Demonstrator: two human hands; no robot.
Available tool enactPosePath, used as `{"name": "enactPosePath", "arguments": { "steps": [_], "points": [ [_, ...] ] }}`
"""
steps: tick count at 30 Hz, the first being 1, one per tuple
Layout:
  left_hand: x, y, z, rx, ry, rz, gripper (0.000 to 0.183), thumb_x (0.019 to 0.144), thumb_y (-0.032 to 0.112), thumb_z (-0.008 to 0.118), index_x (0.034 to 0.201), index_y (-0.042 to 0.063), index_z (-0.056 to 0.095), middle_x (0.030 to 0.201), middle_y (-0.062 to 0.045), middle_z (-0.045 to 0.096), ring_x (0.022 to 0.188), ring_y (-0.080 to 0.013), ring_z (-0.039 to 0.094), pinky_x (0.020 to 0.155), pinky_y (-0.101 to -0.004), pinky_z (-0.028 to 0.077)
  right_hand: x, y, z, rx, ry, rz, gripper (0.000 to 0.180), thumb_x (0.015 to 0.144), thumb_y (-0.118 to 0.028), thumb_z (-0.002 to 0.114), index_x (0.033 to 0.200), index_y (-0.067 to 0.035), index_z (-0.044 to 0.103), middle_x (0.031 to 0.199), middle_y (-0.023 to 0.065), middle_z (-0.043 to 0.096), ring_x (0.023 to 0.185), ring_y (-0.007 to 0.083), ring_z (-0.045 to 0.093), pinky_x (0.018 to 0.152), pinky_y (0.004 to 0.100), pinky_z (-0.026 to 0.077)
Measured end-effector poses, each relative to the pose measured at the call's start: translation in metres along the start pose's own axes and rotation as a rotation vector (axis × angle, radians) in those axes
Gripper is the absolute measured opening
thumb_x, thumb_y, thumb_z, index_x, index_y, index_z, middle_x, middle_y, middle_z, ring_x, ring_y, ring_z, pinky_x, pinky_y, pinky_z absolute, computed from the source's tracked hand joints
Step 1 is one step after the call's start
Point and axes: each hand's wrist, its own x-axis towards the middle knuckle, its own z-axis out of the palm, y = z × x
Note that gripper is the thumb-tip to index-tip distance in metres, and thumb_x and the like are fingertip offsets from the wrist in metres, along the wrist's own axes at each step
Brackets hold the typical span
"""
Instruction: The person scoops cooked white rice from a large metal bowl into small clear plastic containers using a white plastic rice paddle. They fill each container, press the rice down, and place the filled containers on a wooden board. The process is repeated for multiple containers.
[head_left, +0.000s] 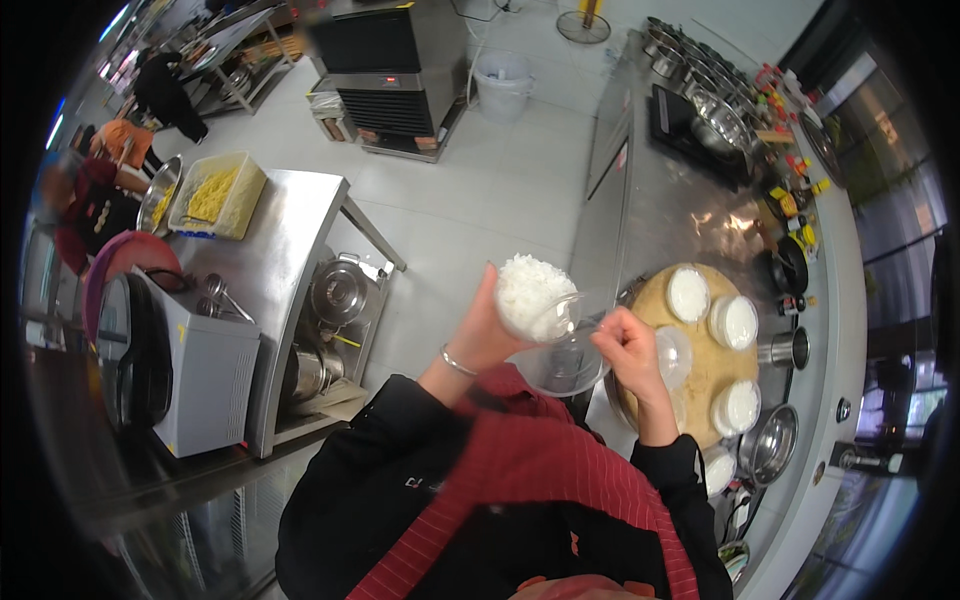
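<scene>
My left hand (480, 322) is wrapped around a round clear tub of white cooked rice (534, 292), tilted so the open top faces up at me. My right hand (628, 345) pinches the edge of a clear plastic bowl or lid (564, 371), which hangs just below and beside the rice. A thin transparent shape overlaps the rice's right side; I cannot tell whether it is a spoon or part of that plastic piece. To the right, a round wooden board (645, 300) carries several white-filled tubs (688, 295) and a clear plastic container (673, 356).
Right of me runs a steel counter (660, 232) with an induction cooker (667, 112), a steel bowl (769, 445) and sauce bottles (796, 225). At left stand a steel table (289, 206), a grey appliance (199, 375) and a tub of yellow food (217, 195). Other people work beyond.
</scene>
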Motion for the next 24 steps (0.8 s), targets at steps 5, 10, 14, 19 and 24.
{"name": "enactPosePath", "arguments": {
  "steps": [5,10,14,19,24],
  "points": [
    [0.004,-0.013,-0.01,0.215,-0.037,-0.004,0.079,0.088,0.067,0.015,0.138,0.008,0.028,0.138,-0.011,0.038,0.125,-0.028,0.039,0.102,-0.0439,0.033,0.016,-0.033,0.017,-0.215,0.022,-0.144,0.024,0.079,-0.015,0.069,0.07,-0.004,0.05,0.057,-0.004,0.043,0.052,0.0044,0.035,0.047,0.0216,0.03],
    [-0.003,-0.019,-0.01,0.228,-0.049,0.028,0.084,0.085,0.07,0.015,0.139,0.006,0.025,0.138,-0.012,0.037,0.126,-0.0269,0.039,0.102,-0.0415,0.034,0.023,-0.038,0.017,-0.31,0.045,-0.052,0.029,0.08,-0.021,0.068,0.067,-0.003,0.049,0.055,-0.0031,0.042,0.052,0.0056,0.035,0.047,0.0237,0.031],
    [-0.003,-0.023,-0.022,0.323,-0.077,0.06,0.091,0.08,0.074,0.023,0.14,0.005,0.022,0.14,-0.013,0.033,0.128,-0.0277,0.036,0.103,-0.043,0.034,0.021,-0.033,0.015,-0.312,0.089,0.001,0.031,0.081,-0.022,0.067,0.066,-0.003,0.049,0.054,-0.002,0.042,0.052,0.0065,0.035,0.047,0.0242,0.032],
    [-0.001,-0.031,-0.044,0.309,-0.149,0.136,0.087,0.079,0.058,0.053,0.14,0.005,0.022,0.139,-0.011,0.035,0.127,-0.0251,0.036,0.102,-0.04,0.034,0.017,-0.027,0.016,-0.297,0.143,0.004,0.03,0.081,-0.022,0.067,0.067,-0.003,0.049,0.054,-0.001,0.043,0.052,0.0069,0.036,0.047,0.0242,0.032],
    [0.001,-0.024,-0.036,0.378,-0.12,0.103,0.087,0.074,0.027,0.069,0.142,0.008,0.018,0.139,-0.009,0.032,0.129,-0.0224,0.031,0.105,-0.0365,0.03,0.009,-0.028,0.018,-0.36,0.216,-0.034,0.029,0.079,-0.022,0.069,0.068,-0.003,0.05,0.054,0.0012,0.046,0.05,0.01,0.039,0.047,0.0259,0.035]
  ]
}}
